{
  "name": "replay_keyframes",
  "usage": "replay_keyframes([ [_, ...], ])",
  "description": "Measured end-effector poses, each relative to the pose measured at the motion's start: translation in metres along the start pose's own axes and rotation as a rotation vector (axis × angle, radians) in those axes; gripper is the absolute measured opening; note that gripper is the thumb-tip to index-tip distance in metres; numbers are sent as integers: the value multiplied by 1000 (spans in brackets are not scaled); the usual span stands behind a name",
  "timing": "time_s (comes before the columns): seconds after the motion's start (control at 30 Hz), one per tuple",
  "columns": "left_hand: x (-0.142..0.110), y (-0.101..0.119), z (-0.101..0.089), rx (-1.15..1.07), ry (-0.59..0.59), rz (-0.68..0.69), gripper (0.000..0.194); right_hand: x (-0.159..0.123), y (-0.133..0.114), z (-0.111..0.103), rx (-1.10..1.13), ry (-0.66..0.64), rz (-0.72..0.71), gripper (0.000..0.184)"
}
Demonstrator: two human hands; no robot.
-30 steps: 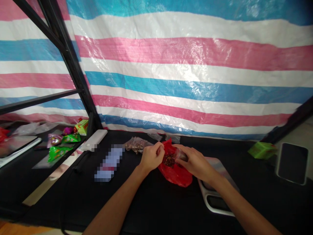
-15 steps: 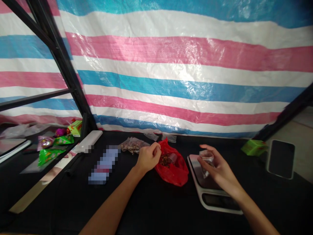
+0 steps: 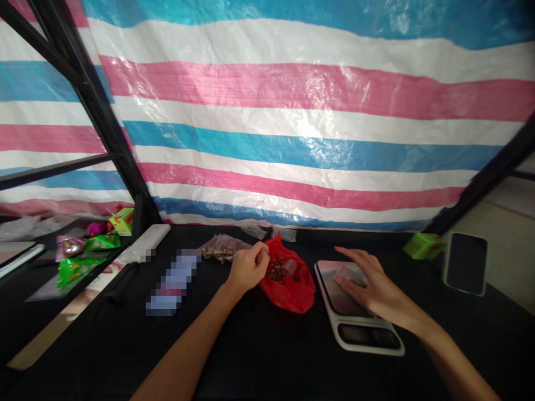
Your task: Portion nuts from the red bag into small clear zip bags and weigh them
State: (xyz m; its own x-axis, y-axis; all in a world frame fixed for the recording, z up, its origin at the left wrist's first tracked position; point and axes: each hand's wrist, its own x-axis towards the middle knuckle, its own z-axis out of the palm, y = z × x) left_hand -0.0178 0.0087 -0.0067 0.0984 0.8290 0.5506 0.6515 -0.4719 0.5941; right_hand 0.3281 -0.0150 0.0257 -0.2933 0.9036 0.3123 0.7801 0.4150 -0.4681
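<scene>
My left hand (image 3: pixel 247 268) is closed, pinching the rim of a red plastic bag (image 3: pixel 292 289) that lies open on the black table. Brown bits and a small clear cup (image 3: pixel 290 268) sit inside the bag. My right hand (image 3: pixel 371 287) rests low over the platform of a white kitchen scale (image 3: pixel 368 337). Its fingers are stretched out, and a small clear bag (image 3: pixel 346 274) is held between thumb and fingers against the platform.
Clear packets of brown bits (image 3: pixel 221 248) lie behind my left hand, with a white box (image 3: pixel 150 240) and a blurred item (image 3: pixel 171 281) to their left. Green snack packets (image 3: pixel 77 267) lie far left. A green box (image 3: pixel 424 245) and a dark phone (image 3: pixel 466 271) are at the right. A striped tarp hangs behind.
My right hand left the red bag, carried the small clear bag rightward and lowered it onto the scale platform. My left hand kept its hold on the red bag's rim.
</scene>
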Motion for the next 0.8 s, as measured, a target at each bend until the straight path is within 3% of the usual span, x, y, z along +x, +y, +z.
replay_keyframes([
  [0.17,0,-1,0,-12,13,3,21,-1,23,-3,132,321,118,48],
  [0.27,0,-2,0,-7,11,1,20,-4,33,-3,237,400,241,44],
  [0.47,0,-1,1,-8,2,-3,20,-14,32,-4,234,372,282,44],
  [0.8,-1,-2,2,-7,-7,-4,21,-24,30,-8,44,177,53,40],
])
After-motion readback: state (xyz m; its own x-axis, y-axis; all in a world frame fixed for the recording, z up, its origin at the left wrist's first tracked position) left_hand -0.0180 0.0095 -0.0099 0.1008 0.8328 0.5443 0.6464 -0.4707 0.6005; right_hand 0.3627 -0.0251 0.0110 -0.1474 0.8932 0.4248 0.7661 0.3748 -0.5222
